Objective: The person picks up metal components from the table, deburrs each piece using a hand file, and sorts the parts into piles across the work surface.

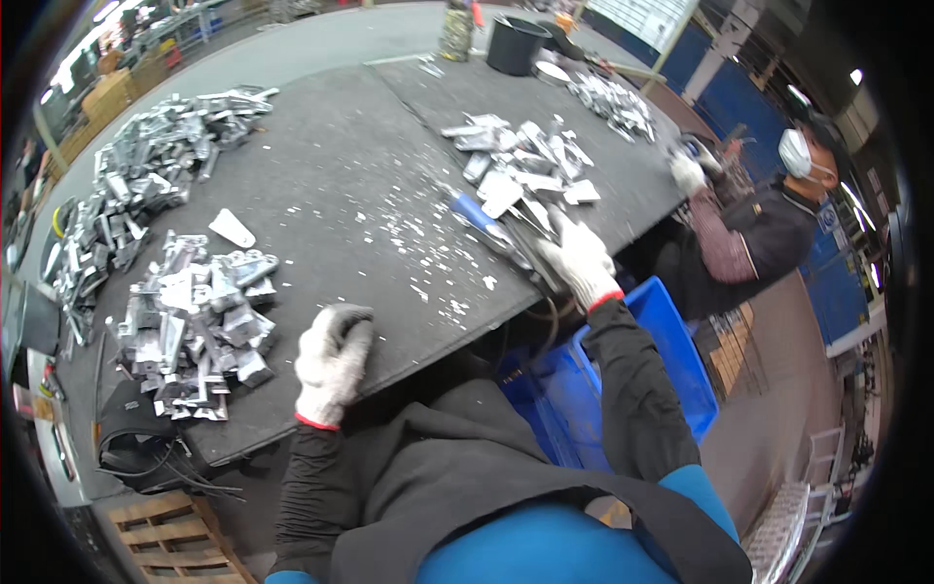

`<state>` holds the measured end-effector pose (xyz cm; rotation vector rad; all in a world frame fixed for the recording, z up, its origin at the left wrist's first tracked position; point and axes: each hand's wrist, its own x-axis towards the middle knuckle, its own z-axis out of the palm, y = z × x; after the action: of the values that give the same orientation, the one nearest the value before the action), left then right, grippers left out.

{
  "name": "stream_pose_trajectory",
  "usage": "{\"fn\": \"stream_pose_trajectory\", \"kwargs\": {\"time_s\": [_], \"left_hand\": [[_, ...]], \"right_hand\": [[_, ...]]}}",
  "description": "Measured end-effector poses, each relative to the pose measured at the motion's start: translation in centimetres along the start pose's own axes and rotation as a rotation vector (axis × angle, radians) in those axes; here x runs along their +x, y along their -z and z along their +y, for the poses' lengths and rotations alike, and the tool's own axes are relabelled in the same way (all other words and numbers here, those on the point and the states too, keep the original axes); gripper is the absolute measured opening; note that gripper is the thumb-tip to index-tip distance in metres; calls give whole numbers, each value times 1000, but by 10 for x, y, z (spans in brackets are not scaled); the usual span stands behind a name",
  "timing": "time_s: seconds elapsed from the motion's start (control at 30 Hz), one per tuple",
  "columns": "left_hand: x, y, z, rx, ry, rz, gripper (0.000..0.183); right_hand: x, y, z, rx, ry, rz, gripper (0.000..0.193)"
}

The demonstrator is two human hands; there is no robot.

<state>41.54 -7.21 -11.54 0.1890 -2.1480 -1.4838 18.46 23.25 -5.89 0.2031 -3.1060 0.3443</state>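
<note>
My left hand [334, 365], in a white glove with grey fingers and a red cuff, rests at the near table edge. Its fingers curl inward, and no object shows in them. My right hand [581, 258], gloved the same way, reaches over the table's edge beside a blue-handled hand tool [477, 216]. Blur and overlap hide whether its fingers grip anything. Just beyond lies a pile of silver metal parts [530, 156]. A second heap of metal parts [199, 321] lies left of my left hand, with one flat piece [232, 229] apart from it.
Metal chips [418, 243] litter the dark table [321, 175]. A long heap of parts [146, 165] lines the far left. Blue bins [671, 341] stand below my right arm. At right, a masked co-worker [769, 224] works beside a smaller pile [613, 102] and a black bucket [516, 44].
</note>
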Motion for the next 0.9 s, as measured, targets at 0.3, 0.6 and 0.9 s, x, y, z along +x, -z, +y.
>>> {"fn": "stream_pose_trajectory", "kwargs": {"time_s": [0.3, 0.6, 0.9], "left_hand": [[-6, 12, 3, 98, -171, -8, 15], [-8, 23, 21, 129, -110, -65, 18], [6, 22, 20, 0, -40, -82, 14]], "right_hand": [[-12, -11, -32, -206, -60, 110, 66], [8, -47, 6, -280, -69, 175, 72], [21, -44, 13, -319, 8, 134, 77]]}}
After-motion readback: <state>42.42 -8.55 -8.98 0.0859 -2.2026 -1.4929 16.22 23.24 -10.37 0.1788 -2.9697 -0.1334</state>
